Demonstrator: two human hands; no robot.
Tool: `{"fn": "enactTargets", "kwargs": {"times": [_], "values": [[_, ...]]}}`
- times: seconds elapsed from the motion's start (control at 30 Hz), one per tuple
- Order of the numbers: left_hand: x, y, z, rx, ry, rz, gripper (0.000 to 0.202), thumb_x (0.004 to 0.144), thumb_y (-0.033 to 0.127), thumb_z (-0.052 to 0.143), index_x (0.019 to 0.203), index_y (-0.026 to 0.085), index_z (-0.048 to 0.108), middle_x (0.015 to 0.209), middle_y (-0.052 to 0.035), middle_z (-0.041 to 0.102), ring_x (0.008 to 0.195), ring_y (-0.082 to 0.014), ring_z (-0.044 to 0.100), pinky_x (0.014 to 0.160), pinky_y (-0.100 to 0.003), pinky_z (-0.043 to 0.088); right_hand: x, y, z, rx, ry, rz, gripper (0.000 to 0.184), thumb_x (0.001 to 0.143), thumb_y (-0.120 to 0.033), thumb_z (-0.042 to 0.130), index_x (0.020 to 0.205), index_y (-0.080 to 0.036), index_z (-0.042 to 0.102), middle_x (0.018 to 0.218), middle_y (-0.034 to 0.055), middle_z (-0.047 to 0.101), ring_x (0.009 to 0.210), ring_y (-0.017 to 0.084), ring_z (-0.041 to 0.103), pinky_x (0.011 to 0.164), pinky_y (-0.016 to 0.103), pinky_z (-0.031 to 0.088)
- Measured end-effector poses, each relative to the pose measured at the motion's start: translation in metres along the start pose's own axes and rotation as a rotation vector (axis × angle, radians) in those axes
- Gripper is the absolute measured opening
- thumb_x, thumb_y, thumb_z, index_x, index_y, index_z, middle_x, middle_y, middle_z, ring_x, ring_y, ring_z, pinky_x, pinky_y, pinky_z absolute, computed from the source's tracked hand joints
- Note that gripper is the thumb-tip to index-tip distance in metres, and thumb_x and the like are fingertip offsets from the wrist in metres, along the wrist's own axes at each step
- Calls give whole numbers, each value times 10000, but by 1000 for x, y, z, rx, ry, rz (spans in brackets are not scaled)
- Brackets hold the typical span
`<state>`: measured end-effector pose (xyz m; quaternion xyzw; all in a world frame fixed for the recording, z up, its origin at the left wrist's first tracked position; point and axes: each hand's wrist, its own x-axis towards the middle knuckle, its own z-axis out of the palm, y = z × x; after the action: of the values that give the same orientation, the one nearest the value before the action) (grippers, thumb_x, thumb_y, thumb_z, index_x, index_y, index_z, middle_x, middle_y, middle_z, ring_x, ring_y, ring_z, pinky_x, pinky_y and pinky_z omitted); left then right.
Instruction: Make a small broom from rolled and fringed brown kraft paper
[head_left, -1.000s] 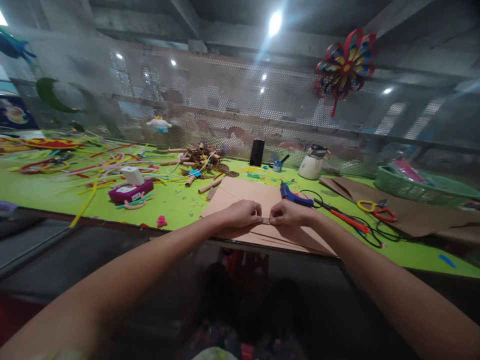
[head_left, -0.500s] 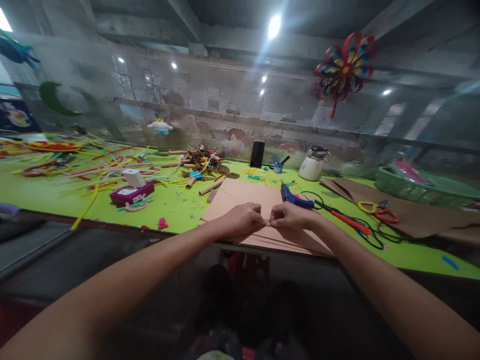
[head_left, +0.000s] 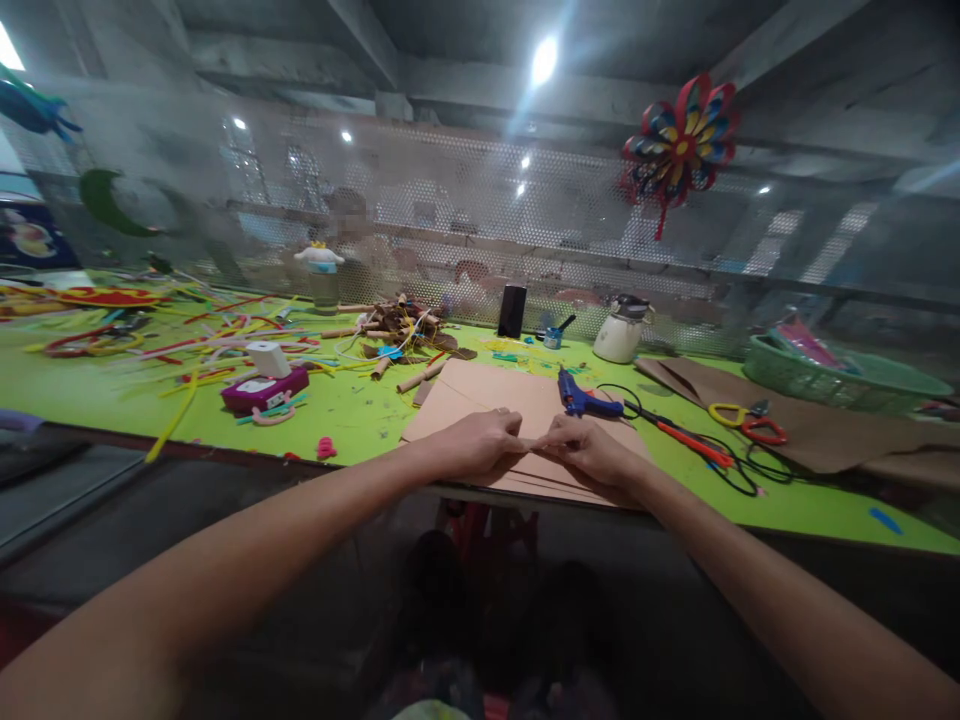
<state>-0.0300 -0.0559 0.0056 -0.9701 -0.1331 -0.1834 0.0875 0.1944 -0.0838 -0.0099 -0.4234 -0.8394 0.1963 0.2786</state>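
My left hand (head_left: 489, 441) is closed in a pinch over a stack of light brown paper sheets (head_left: 487, 385) at the table's front edge. Close beside it, my right hand (head_left: 589, 448) also pinches, its index finger reaching left toward the left fingertips. A small thin piece seems to sit between the two hands, too tiny and covered to name. Just behind my right hand lies a blue glue gun (head_left: 589, 400) on the sheets, its dark cable running off to the right.
To the right are scissors (head_left: 765, 430), dark brown paper (head_left: 825, 430) and a green basket (head_left: 787, 372). A white jug (head_left: 621, 332) and a black box-like object (head_left: 512, 311) stand behind. Leftward lie a purple power strip (head_left: 262, 393), brown rolls (head_left: 405, 325) and colourful pipe cleaners (head_left: 180, 345).
My right hand has turned flatter, its index finger now stretched toward the left hand. The left hand stays nearly in place. The view has shifted slightly.
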Motion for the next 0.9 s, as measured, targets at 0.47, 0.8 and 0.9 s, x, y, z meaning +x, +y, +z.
{"fn": "enactTargets", "kwargs": {"times": [0.47,0.8,0.9], "values": [[-1,-2,-4,82,-101,106,180,814,149,471,760,131,642,734,-79,520,731,-171,470,687,-284,384,-19,-10,0,-289,66,-119,335,899,-335,397,881,-175,691,829,82,565,758,152,513,675,260,405],[-14,-5,-11,65,-82,58,143,787,135,503,798,128,646,781,-89,541,766,-175,479,697,-287,391,-24,-9,5,-303,133,-163,281,884,-271,425,872,-174,688,859,105,575,799,176,523,699,293,432],[-20,-7,-15,30,-91,42,150,779,118,502,818,128,647,795,-92,549,786,-172,490,710,-280,397,-26,-9,5,-311,146,-150,249,859,-213,443,867,-171,689,870,101,585,805,173,531,704,287,433]]}}
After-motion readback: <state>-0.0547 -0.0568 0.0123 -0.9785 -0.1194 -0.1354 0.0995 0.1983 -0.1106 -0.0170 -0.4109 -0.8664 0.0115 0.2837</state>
